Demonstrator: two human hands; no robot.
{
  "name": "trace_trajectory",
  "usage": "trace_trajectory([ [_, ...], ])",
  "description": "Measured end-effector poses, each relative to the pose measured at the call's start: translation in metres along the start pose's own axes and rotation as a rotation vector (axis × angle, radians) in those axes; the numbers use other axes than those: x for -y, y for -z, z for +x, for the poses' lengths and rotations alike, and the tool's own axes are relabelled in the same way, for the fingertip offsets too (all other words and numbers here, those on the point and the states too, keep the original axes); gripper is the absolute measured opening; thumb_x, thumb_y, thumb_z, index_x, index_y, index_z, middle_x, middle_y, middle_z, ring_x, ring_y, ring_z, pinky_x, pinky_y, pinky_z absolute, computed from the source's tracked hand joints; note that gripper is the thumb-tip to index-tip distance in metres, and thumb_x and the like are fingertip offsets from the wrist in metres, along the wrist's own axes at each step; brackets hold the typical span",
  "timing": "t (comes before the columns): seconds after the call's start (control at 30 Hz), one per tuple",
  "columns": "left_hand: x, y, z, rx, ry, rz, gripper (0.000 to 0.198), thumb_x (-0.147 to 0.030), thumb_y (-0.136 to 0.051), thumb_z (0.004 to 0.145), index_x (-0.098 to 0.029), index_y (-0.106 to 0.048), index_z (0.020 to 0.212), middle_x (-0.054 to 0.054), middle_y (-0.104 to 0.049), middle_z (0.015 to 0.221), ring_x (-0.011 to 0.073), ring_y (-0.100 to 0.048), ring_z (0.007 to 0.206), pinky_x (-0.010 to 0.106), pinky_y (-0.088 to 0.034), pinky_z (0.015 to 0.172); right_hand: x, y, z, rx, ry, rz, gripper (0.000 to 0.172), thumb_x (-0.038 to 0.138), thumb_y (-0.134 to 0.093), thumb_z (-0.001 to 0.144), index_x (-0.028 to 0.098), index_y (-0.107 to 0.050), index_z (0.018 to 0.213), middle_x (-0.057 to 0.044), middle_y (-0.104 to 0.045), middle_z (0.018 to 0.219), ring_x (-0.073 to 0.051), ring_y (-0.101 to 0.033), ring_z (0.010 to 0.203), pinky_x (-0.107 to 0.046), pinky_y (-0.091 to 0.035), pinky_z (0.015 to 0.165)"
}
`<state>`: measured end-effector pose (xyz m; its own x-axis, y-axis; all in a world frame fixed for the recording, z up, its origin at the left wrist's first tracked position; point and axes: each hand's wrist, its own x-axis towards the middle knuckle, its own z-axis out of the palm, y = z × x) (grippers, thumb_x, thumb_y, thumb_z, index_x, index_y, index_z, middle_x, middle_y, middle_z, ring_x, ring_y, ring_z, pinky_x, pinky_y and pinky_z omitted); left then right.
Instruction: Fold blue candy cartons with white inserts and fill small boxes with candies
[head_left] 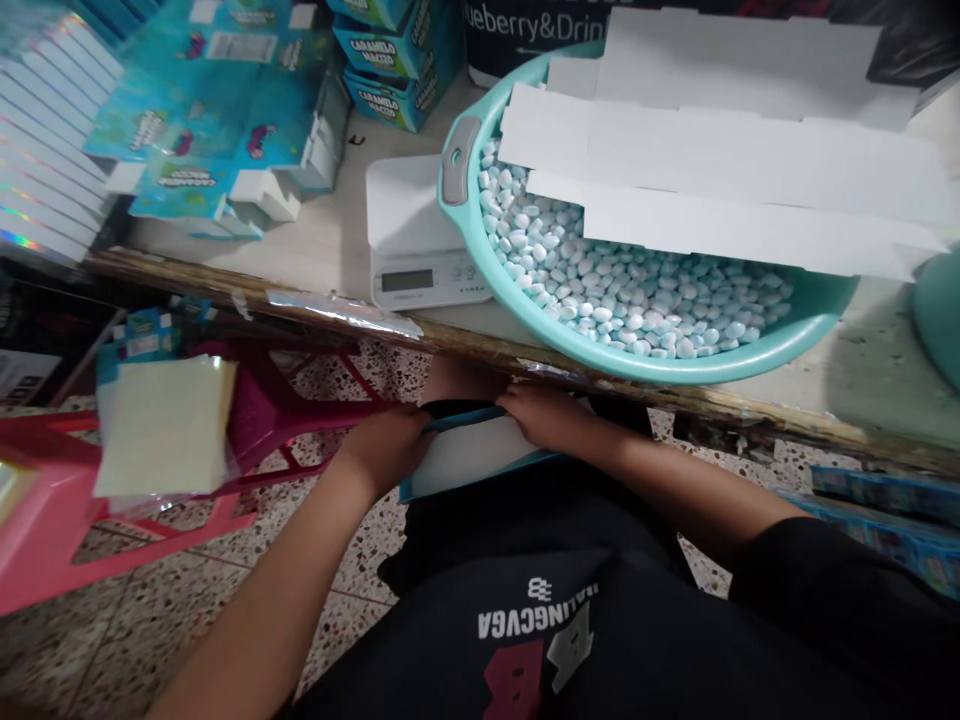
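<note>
In my lap, below the table edge, lies a blue cardboard box [476, 455] with a white inside showing. My left hand [390, 440] is closed on its left end, thumb near the upper rim. At the far right corner, my right hand [541, 415] grips the same rim with bent fingers. The fingertips of both hands are partly hidden behind the cardboard. Above them on the table is a turquoise tub [517, 290] holding many pale blue and white candies [600, 290]. Unfolded white cardboard blanks [735, 160] lie across the tub.
A white kitchen scale [412, 235] stands left of the tub, partly under its rim. Flat blue printed blanks [217, 110] and stacked candy boxes [382, 95] are farther left. Below, pink stools [277, 405] carry a pile of pale sheets [169, 425].
</note>
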<state>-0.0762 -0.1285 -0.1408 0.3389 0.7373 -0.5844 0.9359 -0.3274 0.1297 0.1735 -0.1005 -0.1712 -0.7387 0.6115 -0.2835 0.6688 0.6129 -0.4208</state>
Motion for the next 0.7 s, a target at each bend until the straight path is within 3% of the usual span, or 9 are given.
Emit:
trace_trajectory([
  [0.1, -0.007, 0.003, 0.001, -0.025, 0.036, 0.024, 0.031, -0.026, -0.041, 0.095, -0.013, -0.068, 0.103, 0.017, -0.071, 0.104, 0.0308, -0.071, 0.095, 0.038, -0.052, 0.079, 0.003, -0.001, -0.002, -0.001, -0.012, -0.038, 0.027, -0.001, -0.049, 0.084, 0.01, -0.066, 0.102, -0.015, -0.066, 0.104, -0.028, -0.06, 0.11, -0.038, -0.043, 0.098],
  [0.3, -0.017, 0.003, -0.002, -0.116, 0.052, 0.073, 0.032, -0.023, -0.038, 0.096, -0.014, -0.06, 0.118, 0.014, -0.072, 0.096, 0.0316, -0.071, 0.089, 0.038, -0.051, 0.072, 0.003, -0.007, -0.009, 0.002, -0.021, -0.056, 0.029, -0.001, -0.049, 0.083, 0.009, -0.065, 0.106, -0.017, -0.065, 0.109, -0.028, -0.059, 0.111, -0.038, -0.044, 0.099],
  [0.5, -0.027, 0.001, 0.007, -0.235, -0.077, 0.081, 0.019, -0.023, -0.05, 0.087, -0.014, -0.065, 0.094, 0.013, -0.07, 0.094, 0.031, -0.067, 0.096, 0.039, -0.052, 0.08, 0.003, -0.007, -0.009, 0.0, -0.002, -0.016, 0.026, 0.003, -0.05, 0.087, 0.01, -0.066, 0.105, -0.014, -0.067, 0.107, -0.026, -0.061, 0.107, -0.036, -0.046, 0.096],
  [0.6, -0.022, -0.001, 0.009, -0.259, -0.09, 0.027, 0.019, -0.023, -0.051, 0.083, -0.015, -0.066, 0.092, 0.012, -0.069, 0.093, 0.0289, -0.066, 0.096, 0.037, -0.052, 0.083, 0.002, 0.003, -0.01, -0.002, 0.016, 0.003, 0.027, 0.001, -0.049, 0.087, 0.01, -0.066, 0.106, -0.016, -0.067, 0.11, -0.026, -0.061, 0.109, -0.036, -0.044, 0.098],
  [0.7, -0.005, -0.005, 0.003, -0.272, -0.016, -0.022, 0.024, -0.024, -0.049, 0.084, -0.016, -0.069, 0.094, 0.011, -0.07, 0.099, 0.0274, -0.066, 0.099, 0.037, -0.051, 0.091, -0.005, 0.012, -0.015, 0.001, 0.042, 0.036, 0.027, 0.004, -0.047, 0.091, 0.014, -0.068, 0.107, -0.012, -0.068, 0.114, -0.022, -0.061, 0.112, -0.033, -0.044, 0.099],
])
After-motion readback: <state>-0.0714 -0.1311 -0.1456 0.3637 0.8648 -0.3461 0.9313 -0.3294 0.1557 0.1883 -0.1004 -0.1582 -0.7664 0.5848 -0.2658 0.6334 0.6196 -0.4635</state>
